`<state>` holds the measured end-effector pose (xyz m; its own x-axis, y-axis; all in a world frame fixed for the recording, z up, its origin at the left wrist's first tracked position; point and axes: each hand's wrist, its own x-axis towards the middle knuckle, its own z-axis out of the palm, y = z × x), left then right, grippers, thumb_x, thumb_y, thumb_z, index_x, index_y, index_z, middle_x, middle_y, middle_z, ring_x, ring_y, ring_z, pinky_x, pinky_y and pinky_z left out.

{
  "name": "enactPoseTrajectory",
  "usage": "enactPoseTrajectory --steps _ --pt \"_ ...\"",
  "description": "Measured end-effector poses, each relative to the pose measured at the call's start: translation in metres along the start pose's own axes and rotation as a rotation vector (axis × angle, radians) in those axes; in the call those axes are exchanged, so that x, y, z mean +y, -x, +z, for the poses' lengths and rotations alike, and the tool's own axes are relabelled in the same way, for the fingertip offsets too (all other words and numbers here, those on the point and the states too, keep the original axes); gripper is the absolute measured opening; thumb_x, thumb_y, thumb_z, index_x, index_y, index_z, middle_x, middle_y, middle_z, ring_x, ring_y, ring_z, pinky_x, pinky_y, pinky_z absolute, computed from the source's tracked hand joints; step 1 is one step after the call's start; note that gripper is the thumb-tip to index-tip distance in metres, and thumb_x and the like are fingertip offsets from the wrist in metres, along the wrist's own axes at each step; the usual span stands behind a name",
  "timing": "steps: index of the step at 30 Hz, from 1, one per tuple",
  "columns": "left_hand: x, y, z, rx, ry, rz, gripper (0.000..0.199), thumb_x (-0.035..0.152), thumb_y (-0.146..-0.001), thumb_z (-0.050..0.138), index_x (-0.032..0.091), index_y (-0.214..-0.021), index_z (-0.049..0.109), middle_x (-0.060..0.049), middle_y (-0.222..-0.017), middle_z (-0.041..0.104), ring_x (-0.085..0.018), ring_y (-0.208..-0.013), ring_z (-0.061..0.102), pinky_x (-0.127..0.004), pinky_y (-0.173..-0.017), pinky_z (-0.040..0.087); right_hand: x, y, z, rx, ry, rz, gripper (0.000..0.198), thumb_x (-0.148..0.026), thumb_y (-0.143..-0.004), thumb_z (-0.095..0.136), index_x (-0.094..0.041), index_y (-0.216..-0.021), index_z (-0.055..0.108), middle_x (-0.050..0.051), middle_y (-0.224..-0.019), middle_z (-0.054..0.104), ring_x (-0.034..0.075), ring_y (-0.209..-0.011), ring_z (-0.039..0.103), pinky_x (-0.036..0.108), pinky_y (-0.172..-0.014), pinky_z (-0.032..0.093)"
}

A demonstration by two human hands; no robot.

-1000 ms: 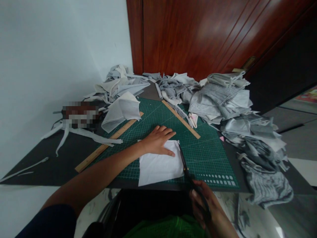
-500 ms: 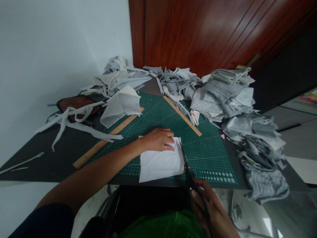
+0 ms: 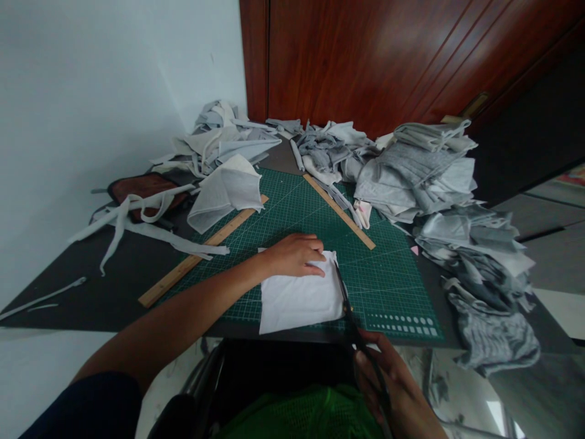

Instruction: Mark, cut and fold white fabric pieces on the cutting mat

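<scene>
A piece of white cloth (image 3: 295,299) lies flat on the green cutting mat (image 3: 388,286), close to the table's front edge. My left hand (image 3: 299,255) rests on the upper part of the cloth, thumb apart from the fingers, pressing it from above. Long black scissors (image 3: 348,312) are gripped in my right hand (image 3: 388,378), below the table's front edge. Their blades run along the cloth's right edge, tips near its upper right corner. How far the blades are parted is hard to see.
Two wooden rulers (image 3: 201,256) (image 3: 340,213) lie slanted on the mat. Heaps of grey and white fabric (image 3: 411,177) line the back and right side. A folded pale piece (image 3: 223,195), cloth strips (image 3: 169,241) and a brown-and-black item (image 3: 146,186) are at left.
The whole view has shifted slightly. My left hand stays on the cloth in the same place, and the scissors remain along its right edge with little visible movement.
</scene>
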<state>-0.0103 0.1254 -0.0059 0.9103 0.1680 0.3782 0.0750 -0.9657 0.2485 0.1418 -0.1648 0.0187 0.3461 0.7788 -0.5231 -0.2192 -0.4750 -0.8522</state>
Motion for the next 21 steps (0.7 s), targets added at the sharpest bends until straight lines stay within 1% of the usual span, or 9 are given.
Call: enactPoseTrajectory --steps 3,7,13,18,21 --pt "-0.0005 0.0000 0.0018 0.017 -0.011 0.008 0.030 0.049 -0.089 0.073 0.021 -0.098 0.077 -0.003 -0.094 0.069 -0.018 -0.087 0.060 -0.030 -0.076 0.045 0.0028 -0.0012 -0.0003 0.007 -0.008 -0.001 0.061 -0.062 -0.077 0.079 -0.030 -0.123 0.055 -0.008 -0.064 0.048 0.007 -0.046 0.039 0.016 -0.037 0.031" --pt "-0.0006 0.0003 0.0032 0.030 -0.029 0.011 0.031 0.051 -0.089 0.072 0.022 -0.097 0.077 -0.003 -0.094 0.069 -0.018 -0.087 0.060 -0.030 -0.075 0.044 0.0043 -0.0030 -0.0010 -0.017 0.001 -0.010 0.058 -0.060 -0.078 0.079 -0.029 -0.121 0.056 -0.009 -0.062 0.046 0.007 -0.045 0.038 0.015 -0.037 0.027" --pt "0.0000 0.0007 0.0037 0.053 -0.060 0.030 0.032 0.051 -0.089 0.072 0.020 -0.095 0.076 -0.003 -0.093 0.068 -0.018 -0.085 0.059 -0.031 -0.073 0.044 0.0030 -0.0022 -0.0026 0.009 -0.001 -0.003 0.060 -0.064 -0.076 0.079 -0.031 -0.121 0.056 -0.007 -0.066 0.052 0.009 -0.048 0.043 0.018 -0.037 0.033" --pt "-0.0008 0.0011 0.0044 0.060 -0.050 0.028 0.033 0.051 -0.090 0.071 0.019 -0.096 0.076 -0.003 -0.093 0.069 -0.018 -0.086 0.059 -0.031 -0.074 0.044 0.0029 -0.0034 -0.0064 -0.045 0.041 0.016 0.056 -0.062 -0.080 0.076 -0.030 -0.121 0.055 -0.009 -0.062 0.048 0.008 -0.045 0.039 0.016 -0.036 0.029" --pt "-0.0011 0.0012 0.0050 0.053 -0.056 0.025 0.033 0.052 -0.089 0.071 0.020 -0.096 0.076 -0.003 -0.093 0.069 -0.019 -0.086 0.059 -0.030 -0.073 0.044 0.0045 -0.0037 -0.0073 -0.043 0.054 0.006 0.055 -0.062 -0.081 0.075 -0.031 -0.122 0.055 -0.007 -0.065 0.051 0.007 -0.046 0.039 0.016 -0.037 0.033"
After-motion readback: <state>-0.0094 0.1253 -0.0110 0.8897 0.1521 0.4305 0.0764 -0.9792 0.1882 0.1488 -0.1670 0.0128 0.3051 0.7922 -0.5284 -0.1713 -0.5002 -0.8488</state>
